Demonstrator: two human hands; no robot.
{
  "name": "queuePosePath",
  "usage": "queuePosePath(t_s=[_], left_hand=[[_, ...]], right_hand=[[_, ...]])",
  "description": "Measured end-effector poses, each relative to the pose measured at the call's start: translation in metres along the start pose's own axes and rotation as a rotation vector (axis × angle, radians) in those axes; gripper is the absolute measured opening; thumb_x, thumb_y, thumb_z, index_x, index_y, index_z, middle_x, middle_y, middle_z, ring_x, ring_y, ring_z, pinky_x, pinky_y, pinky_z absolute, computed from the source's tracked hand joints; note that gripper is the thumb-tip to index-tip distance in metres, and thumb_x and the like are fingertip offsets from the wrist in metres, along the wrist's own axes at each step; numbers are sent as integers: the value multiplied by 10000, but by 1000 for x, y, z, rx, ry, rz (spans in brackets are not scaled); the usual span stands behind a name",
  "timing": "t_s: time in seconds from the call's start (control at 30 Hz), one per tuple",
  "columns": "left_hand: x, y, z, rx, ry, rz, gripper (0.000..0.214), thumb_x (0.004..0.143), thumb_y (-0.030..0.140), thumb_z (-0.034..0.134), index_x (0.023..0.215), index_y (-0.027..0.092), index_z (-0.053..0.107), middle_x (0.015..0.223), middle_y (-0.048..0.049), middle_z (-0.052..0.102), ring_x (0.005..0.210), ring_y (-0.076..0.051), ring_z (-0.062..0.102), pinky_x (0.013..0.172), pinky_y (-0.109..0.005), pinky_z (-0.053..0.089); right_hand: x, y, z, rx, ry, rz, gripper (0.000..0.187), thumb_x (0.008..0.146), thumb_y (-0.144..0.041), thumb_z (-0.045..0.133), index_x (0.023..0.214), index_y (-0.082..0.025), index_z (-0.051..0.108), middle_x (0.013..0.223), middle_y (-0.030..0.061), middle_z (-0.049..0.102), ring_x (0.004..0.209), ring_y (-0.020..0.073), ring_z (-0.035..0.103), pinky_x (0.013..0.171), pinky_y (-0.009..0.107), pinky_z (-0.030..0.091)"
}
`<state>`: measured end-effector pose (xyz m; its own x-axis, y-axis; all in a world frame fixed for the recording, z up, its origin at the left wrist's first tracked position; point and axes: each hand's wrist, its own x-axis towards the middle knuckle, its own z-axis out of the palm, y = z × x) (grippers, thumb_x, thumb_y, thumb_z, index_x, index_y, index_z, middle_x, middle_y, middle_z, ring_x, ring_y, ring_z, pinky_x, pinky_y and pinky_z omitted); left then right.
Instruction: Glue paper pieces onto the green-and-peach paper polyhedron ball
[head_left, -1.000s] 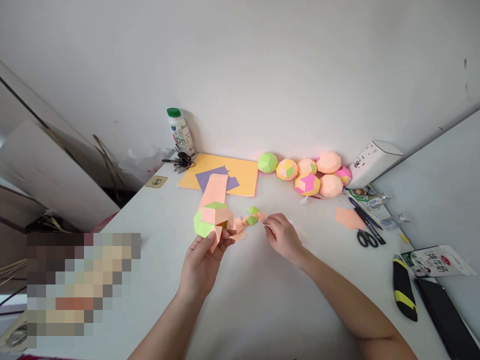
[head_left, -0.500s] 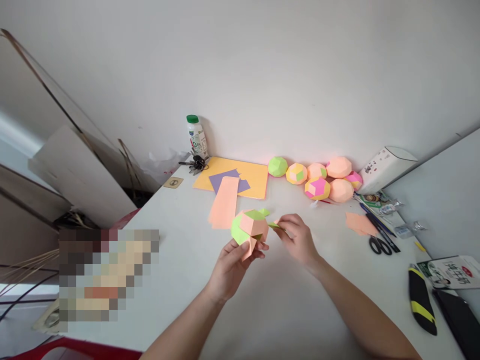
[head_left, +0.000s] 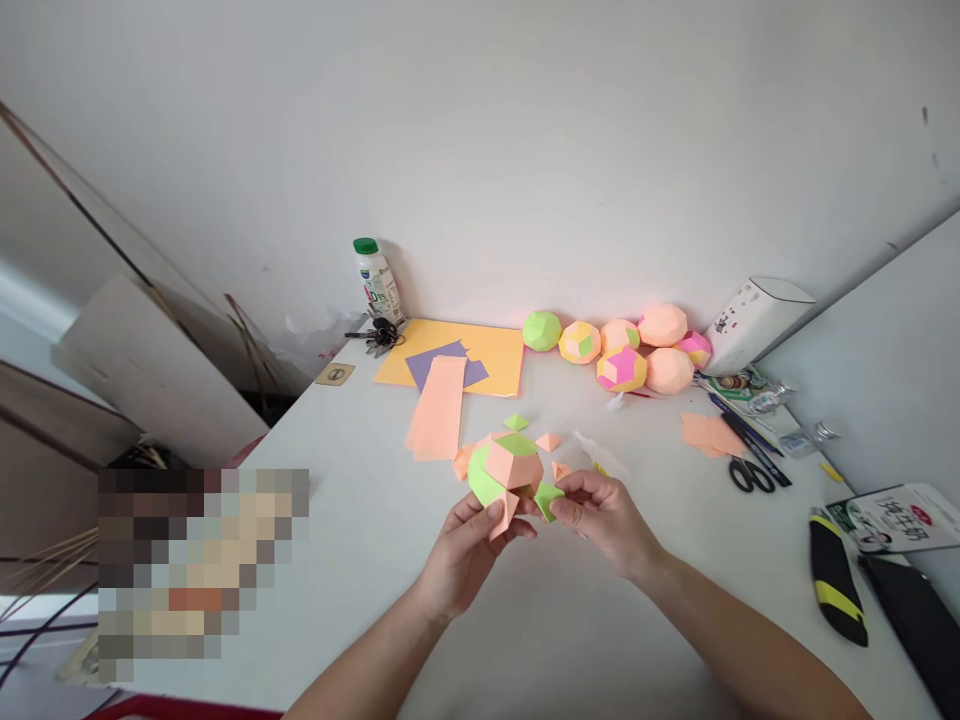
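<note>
A cardboard sheet point(head_left: 150, 365) leans against the wall at the far left, beyond the edge of the white table point(head_left: 360, 560). At the back of the table a bottle point(head_left: 377, 280) with a green cap stands upright, with a bunch of keys point(head_left: 379, 336) just in front of it. Beside them lies a yellow sheet point(head_left: 495, 350) with a purple paper point(head_left: 431, 358) on top, and a peach strip point(head_left: 437, 410) overlaps the near edge of both.

Near the middle, the left hand point(head_left: 466, 548) grasps a half-built paper ball point(head_left: 504, 466) of peach and green faces from below, with the fingers curled around it and a peach flap hanging down. The ball is held just above the table. The right hand point(head_left: 606, 515) pinches a green piece point(head_left: 548, 498) between thumb and fingers, touching the ball's lower right side. A few small folded pieces point(head_left: 549, 441) lie on the table just behind the ball.

Further right, a row of finished balls point(head_left: 621, 368) sits against the wall, next to a tilted white box point(head_left: 754, 320). Peach scraps point(head_left: 709, 433), scissors point(head_left: 750, 476), a black and yellow knife point(head_left: 834, 592) and a leaflet point(head_left: 896, 520) lie along the right edge.
</note>
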<state>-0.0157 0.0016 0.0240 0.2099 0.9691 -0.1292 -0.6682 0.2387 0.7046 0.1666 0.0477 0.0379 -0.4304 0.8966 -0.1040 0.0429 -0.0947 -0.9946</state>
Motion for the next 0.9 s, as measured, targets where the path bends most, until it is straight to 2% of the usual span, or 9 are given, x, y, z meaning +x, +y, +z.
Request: queuePosePath(t_s=[0.23,0.37,0.47,0.53,0.6,0.67,0.7,0.77,0.9], left_hand=[[4,-5,-3,-124,87,-42,143,815,285,671,901,177,712,926,-53,683,919,-175,621,832,-312,537],[5,-8,-4,-151,125,-49,117,801,257,690,873,168,714,898,-49,709,936,-177,652,908,-327,533],[5,-9,-7,-161,161,-66,122,788,249,704,885,177,716,912,-41,724,945,-173,659,943,-336,530],[6,-9,-8,-165,193,-61,117,768,250,722,859,176,719,882,-35,724,906,-164,668,923,-324,544],[7,-8,-8,-161,224,-55,120,747,247,741,838,173,721,850,-36,719,897,-168,671,890,-315,560],[8,-6,-8,-158,241,-45,148,729,264,758,835,167,722,833,-40,715,887,-172,671,871,-313,569],[8,-5,-8,-156,241,-41,163,726,272,759,843,164,723,830,-41,714,884,-172,669,870,-312,570],[9,-3,-8,-154,230,-35,174,735,276,751,860,159,724,829,-42,711,877,-168,665,875,-308,567],[10,-2,-10,-159,202,-31,137,765,253,717,868,163,721,844,-40,706,874,-164,659,878,-301,559]], right_hand=[[-4,11,14,-277,208,-360,212,784,-267,666,656,-200,512,704,-6,511,612,122,514,523,238,452],[-5,19,18,-363,187,-321,202,781,-218,630,656,-201,472,650,-23,505,551,108,499,507,232,452],[-4,17,13,-447,75,-283,193,766,-192,634,676,-200,464,655,-26,535,535,101,511,493,218,449],[-1,12,2,-592,-19,-305,155,766,-184,652,717,-198,506,721,-8,587,574,109,547,519,218,469],[4,5,-14,-852,27,-378,80,815,-172,619,762,-199,565,782,21,624,710,144,600,642,252,498],[11,1,-32,-1234,183,-306,57,821,-182,627,870,-200,604,928,87,634,931,227,598,726,310,489],[15,2,-41,-1400,233,-185,167,797,-213,665,951,-203,602,1006,114,620,988,267,580,724,333,483],[23,8,-55,-1453,267,-76,289,724,-189,727,982,-178,596,956,143,613,894,300,599,628,333,463],[35,17,-68,-1422,300,16,183,736,-78,639,878,-185,596,771,76,624,669,221,610,537,272,405]])
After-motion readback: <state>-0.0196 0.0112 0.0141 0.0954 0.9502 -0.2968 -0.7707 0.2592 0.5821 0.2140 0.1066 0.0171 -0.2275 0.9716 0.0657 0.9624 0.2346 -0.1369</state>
